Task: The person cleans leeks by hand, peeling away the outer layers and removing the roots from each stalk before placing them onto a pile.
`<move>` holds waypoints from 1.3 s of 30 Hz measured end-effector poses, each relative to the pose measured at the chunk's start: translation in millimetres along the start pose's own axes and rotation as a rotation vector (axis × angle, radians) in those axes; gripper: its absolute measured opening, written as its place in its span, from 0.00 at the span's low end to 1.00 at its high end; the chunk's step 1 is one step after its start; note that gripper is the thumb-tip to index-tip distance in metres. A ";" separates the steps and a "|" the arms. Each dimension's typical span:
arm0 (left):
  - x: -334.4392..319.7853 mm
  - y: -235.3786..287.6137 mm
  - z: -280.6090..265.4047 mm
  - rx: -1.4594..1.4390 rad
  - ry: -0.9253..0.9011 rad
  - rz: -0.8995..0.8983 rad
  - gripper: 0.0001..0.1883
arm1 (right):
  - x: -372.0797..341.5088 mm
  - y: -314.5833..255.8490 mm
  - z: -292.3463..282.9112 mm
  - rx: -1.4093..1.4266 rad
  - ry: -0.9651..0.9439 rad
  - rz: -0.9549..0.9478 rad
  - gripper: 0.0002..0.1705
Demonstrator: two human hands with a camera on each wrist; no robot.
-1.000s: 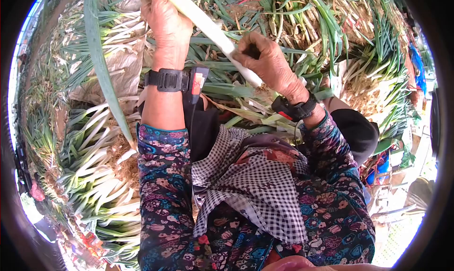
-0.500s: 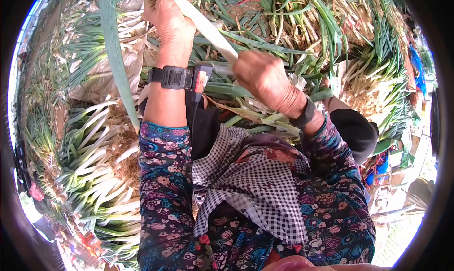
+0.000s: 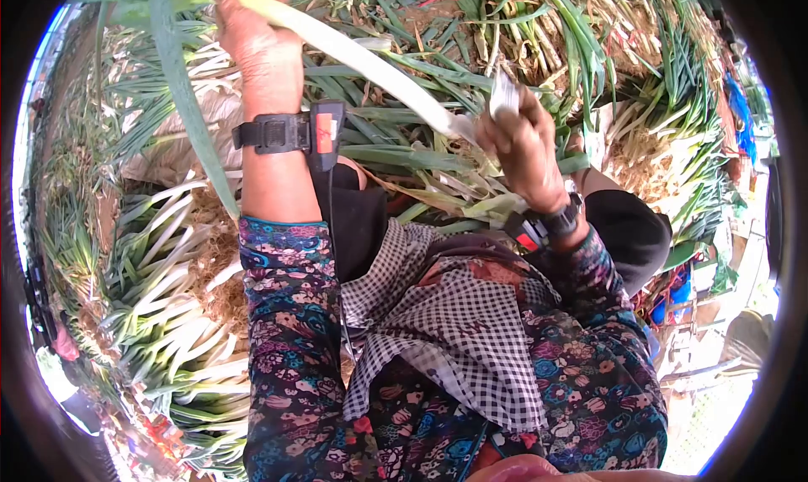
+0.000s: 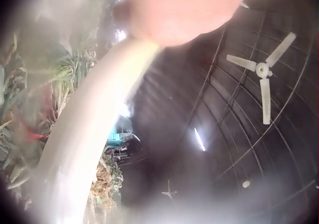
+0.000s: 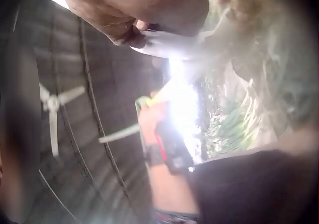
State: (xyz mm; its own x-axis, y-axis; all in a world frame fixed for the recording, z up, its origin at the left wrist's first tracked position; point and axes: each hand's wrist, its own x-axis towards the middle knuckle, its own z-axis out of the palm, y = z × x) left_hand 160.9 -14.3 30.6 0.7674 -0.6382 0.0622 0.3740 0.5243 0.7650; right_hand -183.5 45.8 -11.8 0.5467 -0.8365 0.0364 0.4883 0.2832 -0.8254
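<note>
My left hand (image 3: 259,45) grips a long green onion (image 3: 362,60) where the white stalk turns green, and its long leaves trail off to the left. The white shaft slants down across the front toward my right hand (image 3: 523,150). Curled fingers of that hand pinch thin whitish skin (image 5: 167,45) by the root end, and a pale shiny piece sticks up from the fist in the head view. In the left wrist view the stalk (image 4: 75,134) runs close past the camera below the blurred left hand (image 4: 184,15).
Bundles of green onions (image 3: 168,314) lie at the left, roots inward. Another rooted pile (image 3: 656,162) is at the right. Loose leaves and peelings (image 3: 438,183) cover the ground ahead, around the knees. A checked cloth (image 3: 471,339) hangs over the lap.
The left hand has shifted left and up with the green onion. The right hand reached to the onion's lower end, turned over, and moved right, now with whitish skin in its fingers.
</note>
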 end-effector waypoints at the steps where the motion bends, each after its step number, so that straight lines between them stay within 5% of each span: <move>1: -0.6 5.2 1.2 0.027 0.035 0.007 0.21 | -11.4 1.1 -10.0 -0.457 -0.007 -0.139 0.05; 2: -0.8 11.0 2.1 0.024 0.042 0.012 0.21 | -22.7 3.3 -20.4 -0.913 -0.020 -0.275 0.07; 4: -4.0 16.0 1.5 0.022 0.101 0.002 0.20 | -43.4 8.0 -59.5 -1.498 -0.176 0.121 0.11; 6: 1.1 13.3 -0.8 0.004 0.086 0.000 0.19 | -43.5 -4.0 -49.7 -1.658 -0.277 -0.333 0.15; 9: -11.6 11.9 3.6 -0.022 0.065 0.040 0.16 | -21.8 -26.9 -7.8 -1.542 -0.001 -0.367 0.16; 13: -30.2 5.1 21.6 0.029 0.122 0.036 0.14 | 11.2 -2.1 44.4 -1.518 -0.019 -0.291 0.17; 16: -28.9 1.9 20.0 0.035 0.171 0.000 0.16 | 31.0 23.4 33.1 -1.573 0.001 -0.304 0.17; 20: -13.6 -6.4 3.2 -0.022 0.177 -0.176 0.14 | 37.0 27.8 15.2 -1.314 -0.009 -0.200 0.14; 26: -22.4 -4.5 0.4 -0.047 0.225 -0.204 0.12 | 35.6 41.1 17.3 -1.529 -0.081 -0.243 0.11; 29: -28.3 -0.9 -2.9 -0.015 0.187 -0.137 0.16 | 30.4 43.6 14.4 -1.803 -0.252 -0.542 0.13; 33: -26.9 -9.8 -36.5 0.272 -0.077 0.029 0.17 | 18.2 35.7 11.8 -1.811 -0.424 -0.481 0.14; 35: -33.7 2.3 -22.2 0.102 -0.027 -0.046 0.16 | -5.9 34.2 -0.1 -2.092 -0.584 -0.435 0.21; 36: -35.8 6.1 -9.1 -0.164 0.067 -0.178 0.16 | -16.6 59.5 -52.9 -1.957 -0.612 -0.624 0.20; 37: -27.5 2.6 -9.1 -0.208 0.031 -0.155 0.15 | -17.3 58.8 -85.8 -1.790 -0.843 -0.096 0.15; 38: -21.7 -2.7 -10.3 -0.251 0.000 -0.149 0.14 | -21.9 42.9 -88.1 -1.876 -0.848 0.213 0.08; 39: -23.2 -1.0 -3.7 -0.291 -0.017 -0.150 0.15 | -23.1 42.4 -115.3 -1.928 -0.861 0.304 0.06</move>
State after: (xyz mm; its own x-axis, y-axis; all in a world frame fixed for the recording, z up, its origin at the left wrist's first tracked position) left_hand 144.7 2.0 26.0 0.6843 -0.7288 -0.0246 0.6176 0.5612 0.5510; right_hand -253.8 23.0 -112.6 0.8232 -0.3412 -0.4538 -0.4781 -0.8477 -0.2299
